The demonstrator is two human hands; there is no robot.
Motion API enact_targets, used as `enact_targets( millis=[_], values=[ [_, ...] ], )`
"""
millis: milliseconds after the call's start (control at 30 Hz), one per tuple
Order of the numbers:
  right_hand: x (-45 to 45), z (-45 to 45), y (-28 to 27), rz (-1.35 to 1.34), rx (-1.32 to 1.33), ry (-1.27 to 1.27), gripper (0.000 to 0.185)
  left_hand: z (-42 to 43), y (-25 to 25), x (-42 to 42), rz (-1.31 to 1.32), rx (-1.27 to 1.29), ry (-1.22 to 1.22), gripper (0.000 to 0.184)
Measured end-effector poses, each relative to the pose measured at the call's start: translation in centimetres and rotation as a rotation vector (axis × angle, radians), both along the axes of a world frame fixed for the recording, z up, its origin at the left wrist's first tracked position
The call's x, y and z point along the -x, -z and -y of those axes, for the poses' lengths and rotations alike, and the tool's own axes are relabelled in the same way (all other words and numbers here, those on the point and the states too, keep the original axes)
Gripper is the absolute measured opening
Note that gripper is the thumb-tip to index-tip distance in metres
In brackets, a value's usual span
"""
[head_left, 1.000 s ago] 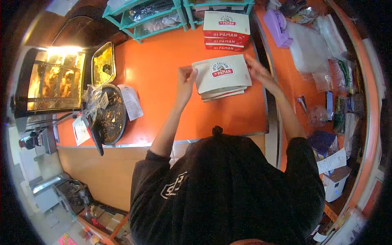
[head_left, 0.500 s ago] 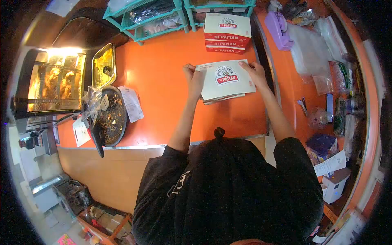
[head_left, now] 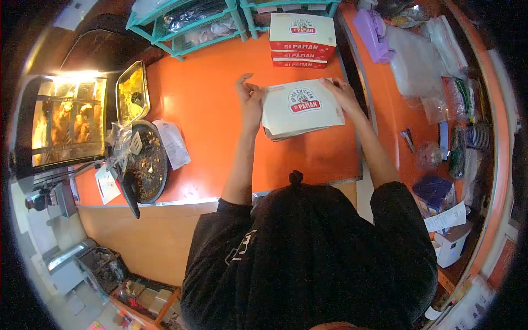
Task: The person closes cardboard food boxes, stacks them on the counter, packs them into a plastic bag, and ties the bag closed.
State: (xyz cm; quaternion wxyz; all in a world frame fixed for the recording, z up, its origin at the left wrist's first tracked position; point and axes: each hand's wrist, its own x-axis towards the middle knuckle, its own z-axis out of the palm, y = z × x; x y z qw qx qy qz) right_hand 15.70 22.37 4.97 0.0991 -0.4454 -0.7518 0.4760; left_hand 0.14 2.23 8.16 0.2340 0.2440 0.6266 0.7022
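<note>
White "Spicy Chicken Si Paman" carton (head_left: 303, 118), printed face upward.
It sits at one o'clock from view's centre, turned slightly anticlockwise, layered edges visible below.

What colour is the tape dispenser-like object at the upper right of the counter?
Light purple; the object shows best in the head view.

At left we have one lit glass cabinet (head_left: 69, 124), browned food inside; next to it, one shallow tray (head_left: 147, 85). Nearer, one round black dish (head_left: 164, 168) flecked with food scraps, a slotted spatula (head_left: 136, 144) over it and a paper slip (head_left: 173, 144) just beside. At the back we note two teal racks (head_left: 240, 27), stocked. At right: one lilac tape dispenser (head_left: 373, 37), clear plastic bags (head_left: 412, 63), one white device (head_left: 454, 247) with a blue light, a printed paper strip (head_left: 446, 218) near it.
</note>
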Motion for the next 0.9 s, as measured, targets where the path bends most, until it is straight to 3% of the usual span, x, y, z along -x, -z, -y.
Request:
enact_targets(
  millis=[100, 167, 300, 367, 400, 467, 500, 567, 667, 700, 733, 767, 833, 900],
  values=[
    [0.4, 0.9, -1.4, 0.035, -0.036, -0.024, 0.058, -0.6, 1.7, 0.2, 0.210, -0.118, -0.041, 0.037],
    [0.6, 1.8, -1.6, -0.136, 0.041, 0.060, 0.056, -1.0, 2.2, -0.7, 0.112, -0.138, -0.181, 0.032],
    [0.5, 2.7, -1.7, -0.135, -0.083, 0.098, 0.056, -0.7, 5.4, -0.5, -0.098, -0.039, -0.204, 0.033],
    [0.4, 2.1, -1.7, 0.022, -0.256, 0.011, 0.056, 0.0, 4.7, 0.6, 0.001, 0.011, 0.019, 0.042],
    [0.3, 2.0, -2.3, 0.021, -0.256, 0.015, 0.056, 0.5, 3.2, 0.5, 0.000, 0.011, 0.023, 0.042],
    [-0.3, 1.7, -4.7, 0.257, -0.307, -0.169, 0.059, 1.5, -0.6, -0.4, 0.183, 0.169, 0.131, 0.059],
    [-0.4, 2.3, -5.3, 0.258, -0.313, -0.165, 0.059, 1.3, 0.0, -0.7, 0.182, 0.163, 0.134, 0.059],
    [-0.7, 4.4, -5.9, 0.316, -0.379, -0.199, 0.058, 1.6, 2.6, -1.6, -0.193, 0.144, 0.176, 0.073],
    [-1.5, 5.7, -1.5, 0.200, -0.586, -0.081, 0.055, 1.8, 5.3, -1.7, -0.272, 0.075, 0.157, 0.079],
    [-1.6, 5.5, -2.4, 0.296, -0.503, -0.150, 0.055, 1.9, 4.3, -1.8, -0.273, 0.071, 0.158, 0.079],
    [-2.2, 4.6, -0.7, 0.301, -0.497, -0.145, 0.055, 2.4, 2.3, -2.2, -0.560, 0.278, 0.118, 0.076],
    [-2.8, 2.6, 2.0, 0.055, -0.246, -0.146, 0.057, 2.5, 0.6, -2.3, -0.852, 0.477, 0.071, 0.074],
    [-3.5, 2.3, -2.7, -0.249, 0.280, -0.091, 0.058, 2.2, -1.1, -1.6, -0.936, 0.545, 0.175, 0.075],
    [-3.9, 3.5, -4.3, -0.301, 0.268, 0.034, 0.057, 2.0, -1.9, -1.5, -1.007, 0.620, 0.277, 0.076]
  ],
)
